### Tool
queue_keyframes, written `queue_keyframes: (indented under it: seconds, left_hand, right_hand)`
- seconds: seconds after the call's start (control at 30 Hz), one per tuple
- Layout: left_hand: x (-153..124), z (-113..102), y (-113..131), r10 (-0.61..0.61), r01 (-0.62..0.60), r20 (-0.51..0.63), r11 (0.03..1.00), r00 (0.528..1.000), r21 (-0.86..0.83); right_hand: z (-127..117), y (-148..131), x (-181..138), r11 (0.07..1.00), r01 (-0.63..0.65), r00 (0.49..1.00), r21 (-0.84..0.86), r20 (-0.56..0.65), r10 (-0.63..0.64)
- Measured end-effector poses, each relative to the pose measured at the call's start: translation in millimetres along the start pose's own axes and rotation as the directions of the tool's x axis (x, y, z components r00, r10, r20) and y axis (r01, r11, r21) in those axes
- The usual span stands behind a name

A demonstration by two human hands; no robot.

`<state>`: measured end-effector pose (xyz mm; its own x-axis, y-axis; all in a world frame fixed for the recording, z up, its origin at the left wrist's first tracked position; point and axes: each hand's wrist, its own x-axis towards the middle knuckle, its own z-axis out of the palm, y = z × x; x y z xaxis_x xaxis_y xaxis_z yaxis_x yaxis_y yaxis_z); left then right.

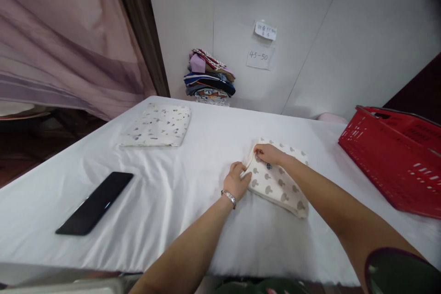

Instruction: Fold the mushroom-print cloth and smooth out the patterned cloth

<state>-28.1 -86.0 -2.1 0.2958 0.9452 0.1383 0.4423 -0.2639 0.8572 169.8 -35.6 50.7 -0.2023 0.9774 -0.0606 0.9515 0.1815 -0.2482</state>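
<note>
A folded white cloth [270,181] with a grey-brown mushroom-like print lies on the table, its left edge toward my hands. My left hand [237,181], with a silver bracelet at the wrist, is at that left edge, the edge between thumb and fingers. Higher up, my right hand [268,152] pinches the cloth near its upper left corner. My right forearm crosses over the cloth and hides part of its right side. A small dark mark shows on the cloth below my right hand.
On the white-covered table [203,147], another folded patterned cloth [156,124] lies back left. A black flat device [96,203] lies front left. A red plastic basket [396,161] stands at the right. Behind the table is a stack of folded clothes [210,78] against the wall.
</note>
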Motion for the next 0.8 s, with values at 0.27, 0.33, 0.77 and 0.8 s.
queue_keyframes:
  seconds: [0.27, 0.33, 0.77, 0.8]
  left_hand:
    - [0.6, 0.9, -3.4, -0.005, 0.006, 0.023, 1.000, 1.000, -0.028]
    - [0.8, 0.9, -2.7, -0.005, 0.006, 0.013, 1.000, 1.000, -0.030]
    - [0.1, 3.1, 1.8, -0.060, 0.063, -0.044, 0.996, 0.997, 0.061]
    - [0.1, 3.6, 1.4, -0.072, 0.075, -0.046, 0.995, 0.996, 0.063]
  right_hand:
    - [-1.8, -0.6, -0.5, 0.999, 0.039, 0.999, -0.016, 0.024, -0.038]
    - [1.2, -0.3, 1.4, 1.000, 0.007, 1.000, -0.010, -0.017, -0.007]
    - [10.6, 6.3, 5.4, 0.995, -0.086, 0.995, 0.052, -0.046, 0.089]
    - [8.8, 9.7, 6.3, 0.995, -0.087, 0.996, 0.055, -0.027, 0.089]
